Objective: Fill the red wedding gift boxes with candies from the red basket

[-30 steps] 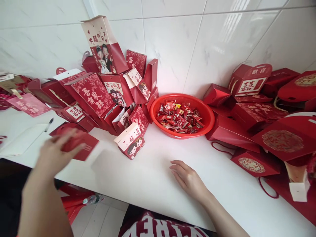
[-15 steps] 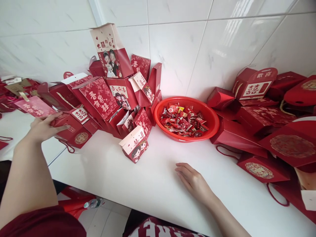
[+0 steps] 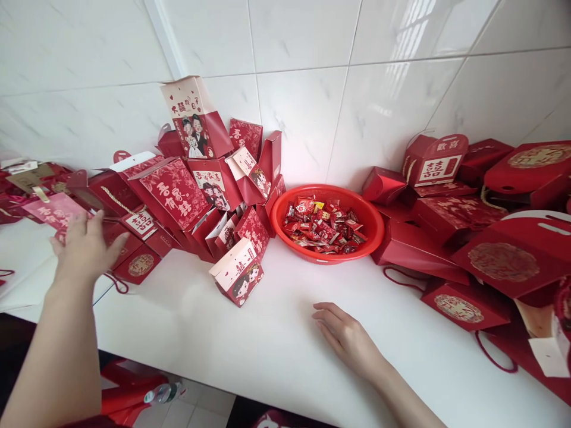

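My left hand (image 3: 87, 245) has its fingers spread at the left end of the pile. Its fingertips overlap a pink gift bag (image 3: 56, 208), and its thumb is beside a red box with a round gold emblem (image 3: 141, 265); contact with either I cannot tell. My right hand (image 3: 345, 334) lies relaxed on the white table (image 3: 267, 356), fingers loosely extended, holding nothing. Between the hands stands a small cream-and-red candy box (image 3: 238, 278) with a cartoon couple. Behind it is a red plastic basket (image 3: 378, 235) of wrapped candies (image 3: 321, 224).
Red and cream gift boxes (image 3: 178, 190) are stacked at the left against the tiled wall (image 3: 298, 119). More red boxes (image 3: 495, 264) with cord handles pile up at the right. Below the table's front edge are a red stool (image 3: 118, 401) and a plastic bottle (image 3: 164, 393).
My left hand has turned and spread its fingers, moving away from the red box's top edge toward the pink bag. The view has tilted up a little. My right hand stays put.
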